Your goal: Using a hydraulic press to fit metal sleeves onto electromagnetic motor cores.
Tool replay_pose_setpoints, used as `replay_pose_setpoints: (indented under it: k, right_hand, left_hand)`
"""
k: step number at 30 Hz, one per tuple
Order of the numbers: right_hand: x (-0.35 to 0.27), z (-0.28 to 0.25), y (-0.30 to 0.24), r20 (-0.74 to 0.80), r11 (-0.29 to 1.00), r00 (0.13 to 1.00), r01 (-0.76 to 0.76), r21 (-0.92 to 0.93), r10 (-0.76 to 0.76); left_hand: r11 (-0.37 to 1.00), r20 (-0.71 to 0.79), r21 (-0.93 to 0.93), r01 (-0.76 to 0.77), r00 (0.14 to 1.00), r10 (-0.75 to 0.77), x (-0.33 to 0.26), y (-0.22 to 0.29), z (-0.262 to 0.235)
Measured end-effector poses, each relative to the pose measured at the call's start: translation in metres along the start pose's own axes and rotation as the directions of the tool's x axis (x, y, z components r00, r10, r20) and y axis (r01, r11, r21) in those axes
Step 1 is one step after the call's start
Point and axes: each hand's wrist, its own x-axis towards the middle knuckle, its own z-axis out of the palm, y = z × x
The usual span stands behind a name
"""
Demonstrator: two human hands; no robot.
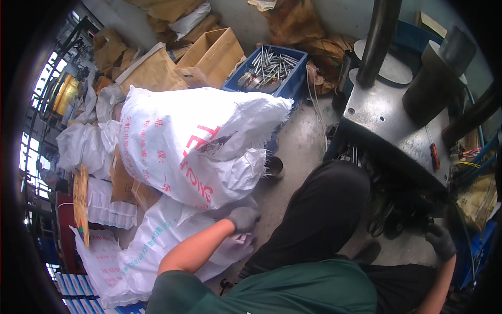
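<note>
the gloved left hand [243,219] gripped the lower white woven sack [157,246], fingers curled shut; the gloved right hand [441,242] hung loosely open by the machine base [387,120].

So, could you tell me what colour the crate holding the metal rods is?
Blue crate, head view.

I see the left hand [243,219], grey-gloved, closed on the lower white woven sack [157,246], just below the big upper sack [193,152]. Right hand [441,242], gloved, rests at the dark underside of the steel machine [387,125], well right of that sack. Blue crate of metal rods [272,70] sits beyond the big sack, cardboard box [212,55] beside it.
</note>
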Motion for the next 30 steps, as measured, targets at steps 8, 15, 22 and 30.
replay_pose_setpoints:
  k: [8, 15, 22, 30]
  right_hand:
    - [0.010, 0.006, 0.003, -0.042, 0.972, 0.985, 0.159, -0.175, -0.169]
    - [0.005, 0.037, -0.123, -0.028, 0.908, 0.911, 0.413, 0.075, -0.412]
    - [0.062, 0.196, -0.346, 0.239, 0.634, 0.591, 0.673, 0.381, -0.771]
    - [0.148, 0.355, -0.352, 0.301, 0.700, 0.636, 0.593, 0.398, -0.710]
  left_hand:
    - [0.969, -0.332, 0.248, -0.002, 0.939, 0.086, 0.129, 0.004, 0.012]
    - [0.948, -0.445, -0.286, -0.137, 0.895, -0.005, 0.085, 0.035, -0.066]
    - [0.489, -0.586, -0.709, -0.509, 0.810, -0.006, -0.010, 0.104, -0.193]
    - [0.462, -0.880, -0.433, -0.775, 0.253, -0.401, -0.017, 0.083, -0.144]
